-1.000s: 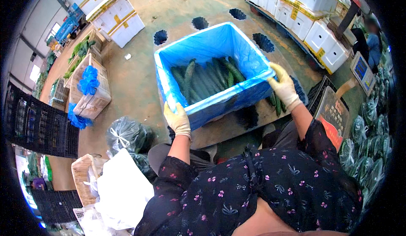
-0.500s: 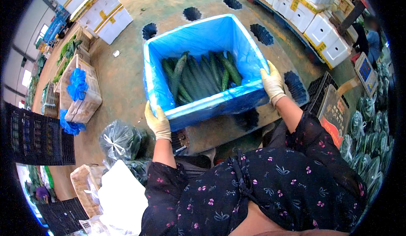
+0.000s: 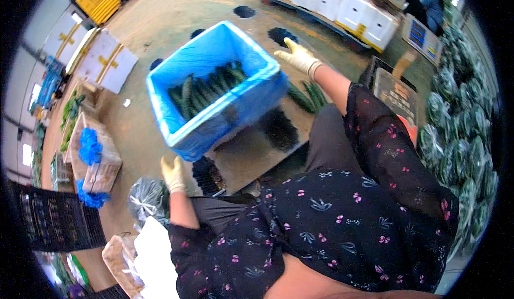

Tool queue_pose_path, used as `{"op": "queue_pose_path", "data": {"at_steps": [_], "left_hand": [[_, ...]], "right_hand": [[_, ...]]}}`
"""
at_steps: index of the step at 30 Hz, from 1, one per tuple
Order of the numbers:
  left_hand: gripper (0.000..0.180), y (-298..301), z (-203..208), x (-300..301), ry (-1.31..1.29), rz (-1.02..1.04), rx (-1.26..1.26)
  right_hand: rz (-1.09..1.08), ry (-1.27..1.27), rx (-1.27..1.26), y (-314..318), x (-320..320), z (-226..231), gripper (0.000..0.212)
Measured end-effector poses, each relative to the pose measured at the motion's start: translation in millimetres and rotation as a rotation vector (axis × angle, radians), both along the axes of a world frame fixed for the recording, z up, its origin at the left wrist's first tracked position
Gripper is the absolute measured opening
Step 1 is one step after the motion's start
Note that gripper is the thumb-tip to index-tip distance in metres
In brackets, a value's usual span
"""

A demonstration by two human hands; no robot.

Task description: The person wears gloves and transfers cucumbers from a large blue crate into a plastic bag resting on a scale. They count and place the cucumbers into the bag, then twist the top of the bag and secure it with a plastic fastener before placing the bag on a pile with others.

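A box lined with blue plastic film stands askew on a low platform, with several dark green cucumbers lying in rows inside. Just off the box's near left corner is my left hand in a pale glove, its fingers apart and holding nothing. My right hand, gloved alike, hovers past the box's right corner with fingers stretched out and empty. More cucumbers lie loose on the platform between the box and my right knee.
Dark pits open in the platform around the box. White foam boxes fill a cart at the far right. Bagged cucumbers line the right side, near a scale. Crates and a knotted clear bag stand left.
Both hands have let go of the box. It sits farther left in view and is turned, and loose cucumbers now show to its right. My right hand has moved up and left.
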State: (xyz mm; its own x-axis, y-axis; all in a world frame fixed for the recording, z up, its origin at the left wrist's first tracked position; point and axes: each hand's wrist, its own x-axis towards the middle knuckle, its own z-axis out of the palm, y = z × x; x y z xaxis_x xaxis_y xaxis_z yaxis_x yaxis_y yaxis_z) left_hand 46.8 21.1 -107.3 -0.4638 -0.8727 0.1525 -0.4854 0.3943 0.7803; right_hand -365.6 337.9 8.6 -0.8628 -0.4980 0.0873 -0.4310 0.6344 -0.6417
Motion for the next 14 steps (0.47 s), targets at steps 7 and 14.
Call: {"op": "queue_pose_path", "data": {"at_steps": [7, 14], "left_hand": [[0.062, -13, 25, 82, 0.166, 0.145, 0.203], [0.057, 32, 11, 132, 0.258, 0.311, 0.299]], "right_hand": [[0.435, 0.171, -0.164, 84, 55, 132, 0.057], [1.005, 0.647, 0.322, 86, 236, 226, 0.038]]}}
